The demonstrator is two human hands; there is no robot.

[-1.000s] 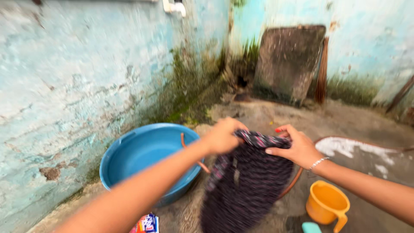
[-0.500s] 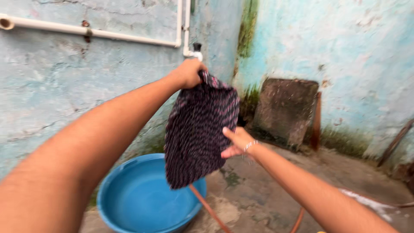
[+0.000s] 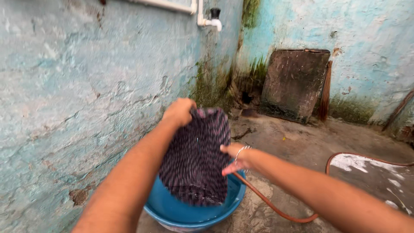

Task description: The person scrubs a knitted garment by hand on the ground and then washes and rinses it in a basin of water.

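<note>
item: dark patterned cloth (image 3: pixel 196 157), purple-black with fine pale specks. hangs upright over the blue plastic basin (image 3: pixel 194 213), its lower edge dipping inside the rim.

left hand (image 3: pixel 179 111): closed in a fist on the cloth's top corner, bearing its weight.
right hand (image 3: pixel 236 159): fingers extended, laid flat against the cloth's right edge about halfway down; a thin bangle sits on the wrist. whether it pinches the fabric or only touches it cannot be told.

handling, as judged: soft, limp, no stiffness; it drapes in loose folds. likely wet, so heavier than it looks and somewhat slick. best taken by the top hem or both upper corners, where the fabric bunches for a firm grip.

containers: basin, round, on the concrete floor (image 3: pixel 302 142) beside the blue wall (image 3: pixel 77 86). contents mostly hidden by the cloth; water cannot be confirmed.

nearby: brown hose (image 3: pixel 276 207), tap (image 3: pixel 213 19), leaning dark slab (image 3: pixel 295 84).
</note>
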